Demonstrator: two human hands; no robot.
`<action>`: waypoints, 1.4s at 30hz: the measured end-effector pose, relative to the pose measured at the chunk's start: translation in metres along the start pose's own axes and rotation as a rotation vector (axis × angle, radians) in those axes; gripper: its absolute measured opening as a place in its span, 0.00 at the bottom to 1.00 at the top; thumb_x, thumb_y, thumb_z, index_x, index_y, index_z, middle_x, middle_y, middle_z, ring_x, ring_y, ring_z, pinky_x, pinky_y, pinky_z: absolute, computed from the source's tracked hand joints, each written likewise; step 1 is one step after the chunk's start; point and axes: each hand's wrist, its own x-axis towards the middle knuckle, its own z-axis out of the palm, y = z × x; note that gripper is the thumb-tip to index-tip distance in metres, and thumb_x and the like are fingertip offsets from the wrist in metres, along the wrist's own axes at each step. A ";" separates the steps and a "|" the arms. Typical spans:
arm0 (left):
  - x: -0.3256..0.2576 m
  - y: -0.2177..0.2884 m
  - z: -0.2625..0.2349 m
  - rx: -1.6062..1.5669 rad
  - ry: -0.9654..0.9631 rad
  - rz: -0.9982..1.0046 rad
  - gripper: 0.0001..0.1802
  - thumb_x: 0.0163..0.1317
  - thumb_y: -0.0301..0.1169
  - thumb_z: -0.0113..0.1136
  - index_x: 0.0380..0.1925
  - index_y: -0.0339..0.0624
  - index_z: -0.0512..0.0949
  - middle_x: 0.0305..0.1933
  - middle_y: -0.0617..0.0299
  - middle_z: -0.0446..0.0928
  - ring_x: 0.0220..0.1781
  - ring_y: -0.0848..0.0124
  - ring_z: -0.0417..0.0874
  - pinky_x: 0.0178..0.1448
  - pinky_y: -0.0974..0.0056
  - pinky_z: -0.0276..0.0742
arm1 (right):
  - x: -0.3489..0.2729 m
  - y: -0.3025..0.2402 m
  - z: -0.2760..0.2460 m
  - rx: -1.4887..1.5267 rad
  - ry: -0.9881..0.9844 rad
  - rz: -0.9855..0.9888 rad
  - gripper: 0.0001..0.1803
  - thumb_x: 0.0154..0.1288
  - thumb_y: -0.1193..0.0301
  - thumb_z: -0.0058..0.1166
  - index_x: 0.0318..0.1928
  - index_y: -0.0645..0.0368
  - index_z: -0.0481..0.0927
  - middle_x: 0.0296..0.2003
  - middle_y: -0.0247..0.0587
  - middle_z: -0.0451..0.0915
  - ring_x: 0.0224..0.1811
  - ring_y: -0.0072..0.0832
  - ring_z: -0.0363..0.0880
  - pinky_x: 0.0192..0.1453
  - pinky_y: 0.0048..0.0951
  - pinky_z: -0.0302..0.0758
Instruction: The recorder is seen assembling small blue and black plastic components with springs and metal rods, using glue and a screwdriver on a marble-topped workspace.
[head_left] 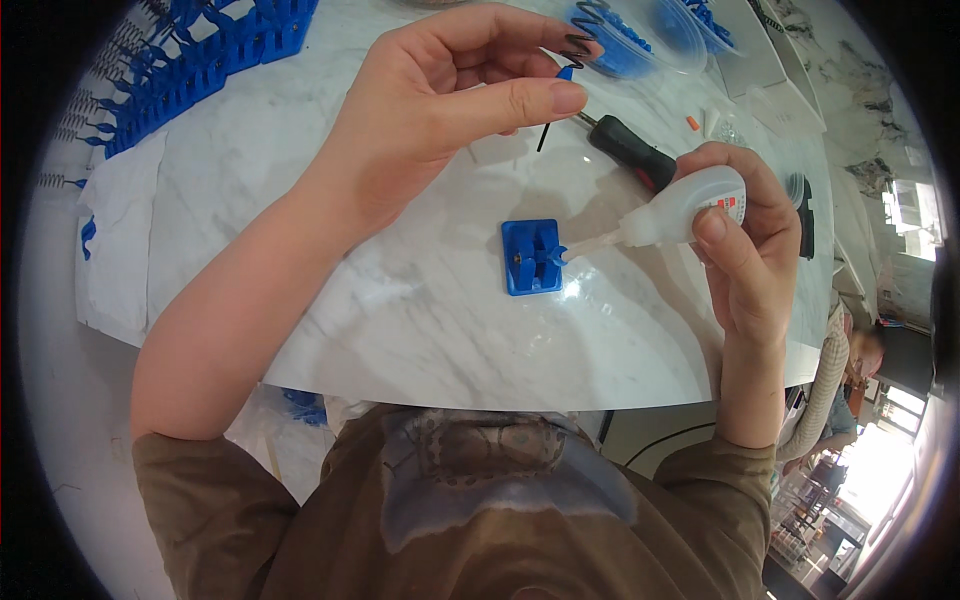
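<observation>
Between thumb and fingers, my left hand (470,80) pinches a black coil spring (580,48) with a small blue piece (566,73) at its lower end. A thin black rod pokes out below the thumb. My right hand (750,230) is wrapped round a translucent white squeeze bottle (670,210), tilted so its narrow nozzle points left and down. That nozzle's tip reaches the right side of a small blue plastic base (532,258) lying on the white marbled table (420,320); whether they touch, I cannot tell.
A screwdriver (632,152) with a black and red handle lies beyond the bottle. Clear bowls of blue parts (615,50) stand at the far right, near a small orange piece (692,123). Far left, blue racks (190,85) hold several spring pieces. A white cloth (125,220) lies at left.
</observation>
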 end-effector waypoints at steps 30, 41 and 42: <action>0.000 0.006 0.002 -0.034 -0.002 -0.040 0.19 0.55 0.19 0.65 0.49 0.33 0.76 0.36 0.65 0.78 0.36 0.79 0.76 0.44 0.74 0.72 | -0.009 -0.009 0.010 -0.296 0.079 -0.191 0.24 0.50 0.66 0.65 0.45 0.68 0.77 0.40 0.43 0.78 0.41 0.27 0.78 0.49 0.27 0.72; 0.000 -0.002 0.001 -0.066 -0.001 0.000 0.19 0.55 0.19 0.65 0.48 0.34 0.76 0.35 0.65 0.77 0.37 0.79 0.76 0.44 0.74 0.73 | -0.010 -0.007 0.011 -0.296 0.082 -0.260 0.23 0.49 0.67 0.64 0.44 0.68 0.77 0.38 0.43 0.78 0.39 0.26 0.79 0.45 0.24 0.74; 0.000 -0.002 0.001 -0.061 0.006 -0.004 0.19 0.55 0.19 0.65 0.48 0.34 0.76 0.35 0.65 0.77 0.37 0.79 0.77 0.44 0.74 0.74 | -0.010 -0.006 0.011 -0.311 0.077 -0.283 0.24 0.49 0.67 0.65 0.44 0.68 0.77 0.38 0.43 0.78 0.39 0.26 0.79 0.44 0.24 0.74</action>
